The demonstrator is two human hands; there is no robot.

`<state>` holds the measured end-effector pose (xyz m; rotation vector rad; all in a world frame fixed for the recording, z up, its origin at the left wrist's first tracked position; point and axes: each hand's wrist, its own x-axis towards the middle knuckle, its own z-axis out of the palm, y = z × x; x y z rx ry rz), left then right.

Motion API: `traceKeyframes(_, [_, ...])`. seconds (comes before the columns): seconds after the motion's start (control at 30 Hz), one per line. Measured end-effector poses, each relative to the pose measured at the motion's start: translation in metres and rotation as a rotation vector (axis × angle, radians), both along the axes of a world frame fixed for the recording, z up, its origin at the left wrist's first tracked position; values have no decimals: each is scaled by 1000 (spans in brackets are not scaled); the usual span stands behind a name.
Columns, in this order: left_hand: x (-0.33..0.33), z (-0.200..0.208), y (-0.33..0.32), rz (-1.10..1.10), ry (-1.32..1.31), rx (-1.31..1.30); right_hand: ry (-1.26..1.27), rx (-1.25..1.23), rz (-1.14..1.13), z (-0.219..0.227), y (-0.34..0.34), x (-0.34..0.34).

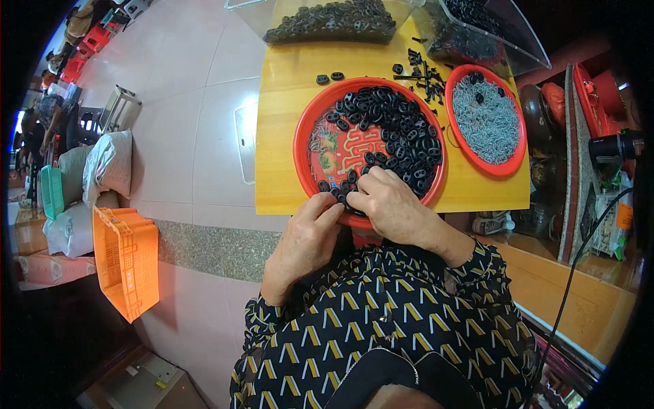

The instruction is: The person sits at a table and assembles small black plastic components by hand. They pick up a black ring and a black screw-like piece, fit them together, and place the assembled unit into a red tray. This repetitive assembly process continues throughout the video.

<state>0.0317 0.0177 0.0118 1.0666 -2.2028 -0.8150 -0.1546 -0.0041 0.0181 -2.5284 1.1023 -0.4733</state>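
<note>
A round red tray (300, 142) sits at the near edge of the yellow table. Small black oval two-hole pieces (412, 140), like cord locks, are heaped on its right side and far side. At the near rim, my left hand (304, 236) is closed with thumb and forefinger pinched together. My right hand (395, 206) is also closed, its bent fingertips close beside the left ones over some black pieces. What either hand pinches is hidden by the fingers. To the right, a smaller red tray (523, 140) holds many small silvery springs (485, 126) and a few black pieces.
Two clear bins (269, 41) of black parts stand at the table's far side. Loose black stems (429, 85) lie between bins and trays on the yellow table (279, 88). An orange crate (126, 262) and white sacks (109, 167) are on the floor at left. A black cable (569, 279) hangs at right.
</note>
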Motion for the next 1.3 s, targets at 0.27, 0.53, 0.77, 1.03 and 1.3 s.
traceKeyframes(0.27, [0,0,-1,-9,-19,35,-335,85,-181,16,-14,-42])
traceKeyframes(0.53, [-1,0,1,16,-26,-2,-382,130,-521,46,-61,-97])
traceKeyframes(0.77, [-2,2,0,-5,-17,25,-157,-250,-547,35,-87,-101])
traceKeyframes(1.03, [2,3,-1,-11,-22,45,-61,96,83,9,-4,-23])
traceKeyframes(1.3, [3,-2,1,-4,13,32,162,107,84,11,0,-22])
